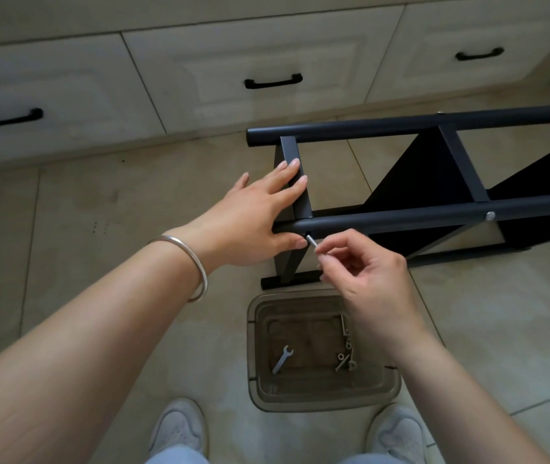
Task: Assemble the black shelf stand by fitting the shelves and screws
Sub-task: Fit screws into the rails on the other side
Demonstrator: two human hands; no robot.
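The black shelf stand [400, 216] lies on its side on the tiled floor, its round tubes running left to right. My left hand [253, 216] rests flat on the end cross bar [295, 175], its thumb under the near tube. My right hand [364, 269] pinches a silver screw [311, 241] whose tip sits at a hole in the near tube's left end. Another screw head [490, 216] shows further right on that tube. Black shelf panels [424, 172] sit inside the frame.
A clear brown plastic tray [320, 401] on the floor before my feet holds a small wrench [282, 359] and several loose screws and washers [345, 358]. Cream drawers with black handles [273, 82] line the far side. My shoes [176, 430] are at the bottom edge.
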